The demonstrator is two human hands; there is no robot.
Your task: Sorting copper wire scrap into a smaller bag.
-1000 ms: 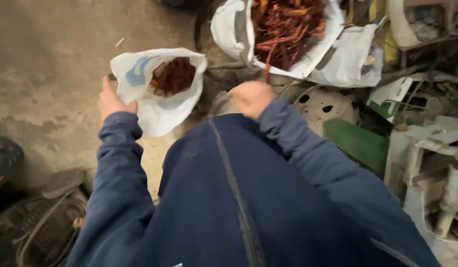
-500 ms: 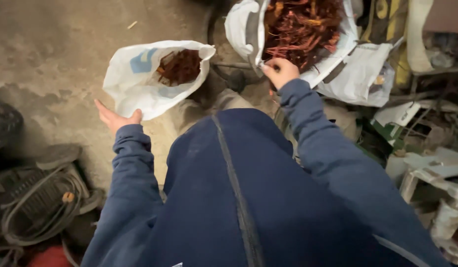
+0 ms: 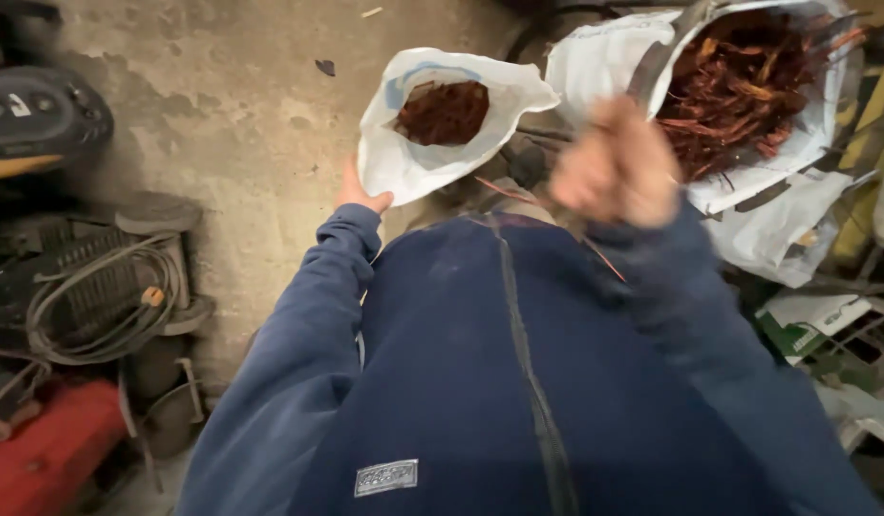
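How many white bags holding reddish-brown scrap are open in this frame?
2. The small white bag sits at top centre, its edge held by the left hand. The large white sack stands at top right, behind the blurred right hand. Others may lie hidden in the clutter.

free: concrete floor (image 3: 241,124) left | blocked: large sack (image 3: 786,162), clutter right

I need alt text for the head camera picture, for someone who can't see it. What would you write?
Seen from above, a person in a dark blue top holds a small white bag of reddish-brown copper scrap with the left hand. The blurred right hand is raised beside a large white sack of similar scrap, above a concrete floor.
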